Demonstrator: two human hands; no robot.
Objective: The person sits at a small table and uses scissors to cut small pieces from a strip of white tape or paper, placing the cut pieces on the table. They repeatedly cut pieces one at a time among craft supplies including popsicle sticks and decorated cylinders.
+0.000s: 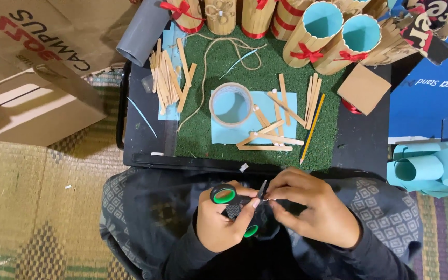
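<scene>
My left hand (221, 223) grips a pair of scissors (232, 199) with black and green handles, blades pointing up at the middle of my lap. My right hand (312, 207) pinches a tiny pale piece against the blade tips; what it is I cannot tell. Both hands hover over my dark patterned clothing, just below the black table's near edge (182, 161). On the green mat (265, 67) lie a roll of clear tape (231, 105) on a light blue sheet (281, 103), loose wooden craft sticks (270, 136) and a yellow pencil (312, 129).
A pile of craft sticks (167, 78) and twine (208, 62) lie at the mat's left. Stick-covered cups with red ribbons (315, 33) line the far edge. A grey tube (141, 31), cardboard boxes (32, 78), a brown card square (364, 88) and rolled blue paper (431, 166) surround the table.
</scene>
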